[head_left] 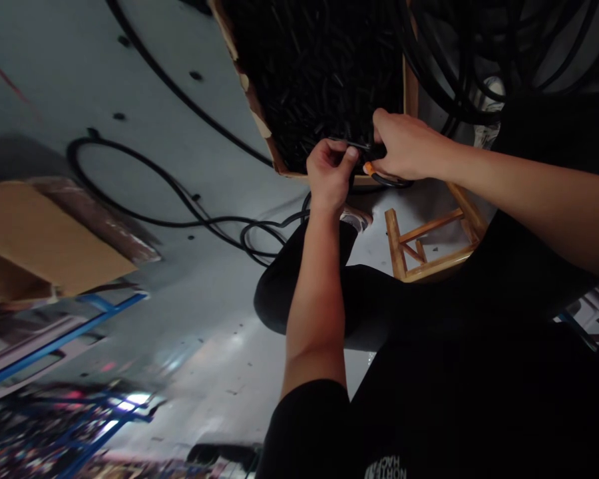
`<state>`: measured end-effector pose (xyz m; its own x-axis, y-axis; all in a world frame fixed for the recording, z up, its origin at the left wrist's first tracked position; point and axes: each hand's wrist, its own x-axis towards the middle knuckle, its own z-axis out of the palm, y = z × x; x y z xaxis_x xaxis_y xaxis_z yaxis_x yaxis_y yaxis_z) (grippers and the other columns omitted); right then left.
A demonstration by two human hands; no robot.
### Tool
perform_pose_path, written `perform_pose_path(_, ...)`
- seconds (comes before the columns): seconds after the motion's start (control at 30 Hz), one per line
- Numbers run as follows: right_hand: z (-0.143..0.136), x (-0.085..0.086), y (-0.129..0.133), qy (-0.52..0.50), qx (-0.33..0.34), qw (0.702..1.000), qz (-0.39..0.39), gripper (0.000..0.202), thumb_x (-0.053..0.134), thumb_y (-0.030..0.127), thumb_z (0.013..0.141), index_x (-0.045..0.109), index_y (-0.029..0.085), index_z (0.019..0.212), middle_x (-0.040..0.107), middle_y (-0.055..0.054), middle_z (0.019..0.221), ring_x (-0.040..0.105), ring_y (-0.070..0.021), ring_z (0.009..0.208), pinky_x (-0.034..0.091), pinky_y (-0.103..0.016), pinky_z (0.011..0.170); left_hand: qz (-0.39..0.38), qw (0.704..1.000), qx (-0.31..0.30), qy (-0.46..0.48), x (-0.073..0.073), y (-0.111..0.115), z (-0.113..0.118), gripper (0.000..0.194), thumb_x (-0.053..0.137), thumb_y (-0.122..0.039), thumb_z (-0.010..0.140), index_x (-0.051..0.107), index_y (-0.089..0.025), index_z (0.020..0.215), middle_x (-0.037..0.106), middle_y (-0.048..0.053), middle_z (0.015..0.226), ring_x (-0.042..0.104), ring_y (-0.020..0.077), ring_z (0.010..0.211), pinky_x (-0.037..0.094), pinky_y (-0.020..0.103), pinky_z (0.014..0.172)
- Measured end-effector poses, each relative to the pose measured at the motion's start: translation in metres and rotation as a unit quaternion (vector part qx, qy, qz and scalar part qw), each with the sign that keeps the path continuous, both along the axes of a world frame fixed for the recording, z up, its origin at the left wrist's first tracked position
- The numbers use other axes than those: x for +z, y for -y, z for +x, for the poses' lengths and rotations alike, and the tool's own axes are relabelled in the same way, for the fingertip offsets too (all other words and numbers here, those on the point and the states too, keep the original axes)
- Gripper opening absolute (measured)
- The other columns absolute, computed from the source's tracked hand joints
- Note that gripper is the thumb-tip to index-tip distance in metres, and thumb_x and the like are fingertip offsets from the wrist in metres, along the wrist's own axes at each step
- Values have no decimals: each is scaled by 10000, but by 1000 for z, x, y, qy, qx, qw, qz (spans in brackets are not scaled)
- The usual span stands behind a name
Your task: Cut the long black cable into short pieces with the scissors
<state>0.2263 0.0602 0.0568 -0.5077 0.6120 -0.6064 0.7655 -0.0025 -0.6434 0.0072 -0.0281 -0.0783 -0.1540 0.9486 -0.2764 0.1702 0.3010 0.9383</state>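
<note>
Over the near edge of a box (278, 163) filled with small black pieces (324, 73), both hands meet. My left hand (329, 169) pinches a thin dark strip (355, 144) between thumb and fingers. Close on its right, my right hand (404, 143) is closed round a tool with an orange part (370, 168) and a dark curved handle (392, 181). The tool's far end is hidden by the fingers and the dark background.
Black hose (180, 225) lies looped on the grey floor at the left, and more coils (444, 86) are at the upper right. A wooden stool (397, 246) stands below the box. A cardboard box (54, 233) and blue metal frame (64, 339) are at the left.
</note>
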Motion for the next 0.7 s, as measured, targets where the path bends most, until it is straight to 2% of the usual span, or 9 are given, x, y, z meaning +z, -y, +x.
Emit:
perform_pose_path(0.1,0,-3,-2,-12,-7,1000,12,201,785,242,871,608,266,964,813,-106,1173,762,-332,1133,517,-403,868,5,1000,0,-6,-2,-2,-4,610,872,-796,877,641,-234,914,683,20,898,714,202,898,616,367,932)
perform_pose_path(0.17,1,-8,-2,-27,-12,999,23,187,784,246,855,609,278,910,821,-74,1116,759,-307,1118,510,-393,872,3,1000,3,2,3,-4,-4,610,851,-809,889,648,-235,926,683,20,891,722,208,906,615,367,932)
perform_pose_path(0.23,3,-12,-2,-46,-17,998,30,173,788,287,846,627,291,910,828,-48,1105,752,-287,1116,505,-384,881,-2,1000,7,14,12,-4,-2,592,836,-800,910,651,-238,930,678,21,884,734,220,943,614,369,948)
perform_pose_path(0.33,6,-15,-4,-72,-20,997,31,192,777,359,849,646,300,977,832,-55,1190,751,-287,1117,508,-389,879,-14,999,11,36,30,-5,5,562,805,-776,955,647,-239,906,662,29,878,751,254,1029,618,397,990)
perform_pose_path(0.43,9,-13,-10,-76,-16,997,12,225,799,338,800,626,309,940,829,-68,1245,769,-312,1130,535,-412,872,-31,998,8,62,42,-4,10,559,793,-767,968,643,-237,869,648,45,883,755,290,1096,620,428,1011)
perform_pose_path(0.53,11,-8,-15,-78,-22,997,-7,245,841,297,753,617,325,847,846,-39,1168,775,-311,1147,557,-415,874,-50,995,1,92,45,-4,5,580,776,-801,958,668,-239,867,649,57,872,755,297,1083,618,426,989)
perform_pose_path(0.63,12,-6,-17,-92,-35,995,-27,239,876,325,771,649,319,845,857,8,1050,770,-252,1149,540,-361,882,-55,992,-5,116,43,-3,-5,623,731,-859,951,705,-240,886,624,49,798,744,270,927,626,409,903)
perform_pose_path(0.7,12,-8,-15,-103,-36,993,-34,241,883,337,789,659,295,868,858,19,1064,770,-214,1133,525,-329,884,-61,990,-9,126,42,-3,-8,629,722,-866,952,712,-240,889,610,43,765,738,260,875,633,403,874)
